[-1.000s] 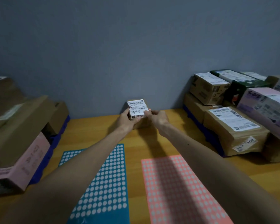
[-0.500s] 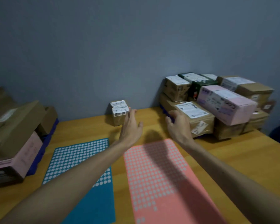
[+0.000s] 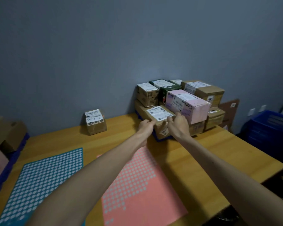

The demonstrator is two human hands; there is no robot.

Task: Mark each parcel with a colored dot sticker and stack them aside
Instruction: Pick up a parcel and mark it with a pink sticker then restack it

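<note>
A brown labelled parcel [image 3: 155,115] lies at the near left of the right-hand pile. My left hand [image 3: 146,126] grips its near left corner and my right hand [image 3: 178,123] grips its near right edge. A small brown parcel [image 3: 96,122] with a white label and a small orange dot stands alone by the wall. A teal dot sticker sheet [image 3: 39,180] and a pink dot sticker sheet [image 3: 137,181] lie flat on the wooden table [image 3: 211,154] under my forearms.
The right pile holds a pink box [image 3: 191,105], a dark green box [image 3: 167,88] and several brown boxes [image 3: 207,93] on a blue tray. More boxes [image 3: 5,136] sit at the left edge. A blue crate [image 3: 271,128] stands beyond the table's right side.
Both hands let go of the small parcel by the wall and moved right to the pile, where they now grip the brown labelled parcel. My view swung right.
</note>
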